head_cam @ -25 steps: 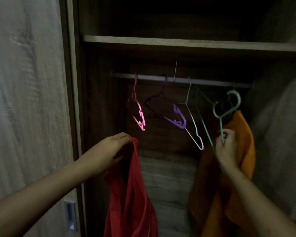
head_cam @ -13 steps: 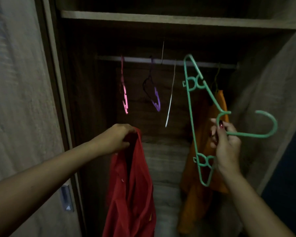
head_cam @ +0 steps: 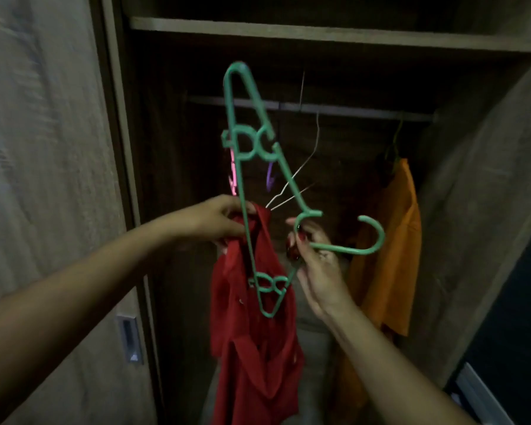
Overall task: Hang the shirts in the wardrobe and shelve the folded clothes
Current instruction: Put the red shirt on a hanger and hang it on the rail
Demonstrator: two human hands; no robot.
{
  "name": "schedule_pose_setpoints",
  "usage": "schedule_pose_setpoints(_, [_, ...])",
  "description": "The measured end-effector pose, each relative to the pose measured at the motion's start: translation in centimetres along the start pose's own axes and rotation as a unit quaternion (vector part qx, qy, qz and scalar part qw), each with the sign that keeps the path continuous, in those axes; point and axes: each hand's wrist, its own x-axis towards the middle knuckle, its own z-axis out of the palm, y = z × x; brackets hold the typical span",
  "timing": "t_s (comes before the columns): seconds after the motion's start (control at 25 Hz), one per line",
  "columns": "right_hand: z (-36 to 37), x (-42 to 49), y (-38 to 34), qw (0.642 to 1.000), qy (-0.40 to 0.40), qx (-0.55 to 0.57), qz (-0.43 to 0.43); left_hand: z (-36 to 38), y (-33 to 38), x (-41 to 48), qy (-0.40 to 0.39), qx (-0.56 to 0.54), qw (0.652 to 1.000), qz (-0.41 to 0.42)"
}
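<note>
Mid-step on the red shirt [head_cam: 252, 348]. The left hand [head_cam: 218, 219] has its fingers bunched round the top of it, up by the collar, and the rest hangs straight down below that hand. The right hand [head_cam: 319, 271] is pinching the green hanger [head_cam: 289, 176] at the neck, just under the hook. The hanger is turned on its side: the hook sticks out to the right of the right hand, one shoulder end points way up above the left hand, and the other end dangles in front of the shirt, below both hands.

How I'd do this bit:
- Feed the lower shoulder end into the neck opening first. It's already right at the fabric, just under the left hand.
- The left hand should hold the collar open, not scrunched, or the end will snag in the folds.
- Once one shoulder is in, rotate the hanger level from the right hand and pull the other side of the collar over the upper end.
- Watch the little loops on the hanger arms, they look like they'd catch on the fabric.
- Keep the right hand's pinch on the neck so the hook is free for the rail [head_cam: 365, 112], up above and beyond both hands.

The orange shirt [head_cam: 393, 240] is already hung, out past the right hand, so aim for the bare rail between it and the empty hangers behind the green one. It's pretty dim in there, so I can't tell if any buttons are done up.
</note>
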Motion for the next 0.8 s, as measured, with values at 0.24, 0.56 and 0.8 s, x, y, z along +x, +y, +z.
schedule_pose_setpoints(0.24, [-6.7, -0.5, 1.8, 0.952, -0.056, -0.278, 0.113, -5.7, -1.8, -2.1, 0.053, -0.057, 0.996, -0.032])
schedule_pose_setpoints(0.56, [-7.4, 1.4, -2.0, 0.801, -0.230, -0.536, 0.134, -3.8, -4.5, -1.3, 0.045, 0.235, 0.970, -0.049])
schedule_pose_setpoints(0.8, [-2.8, 3.5, -2.2, 0.818, -0.216, -0.533, 0.020, -2.1, -4.6, -0.7, -0.058, 0.265, 0.962, 0.039])
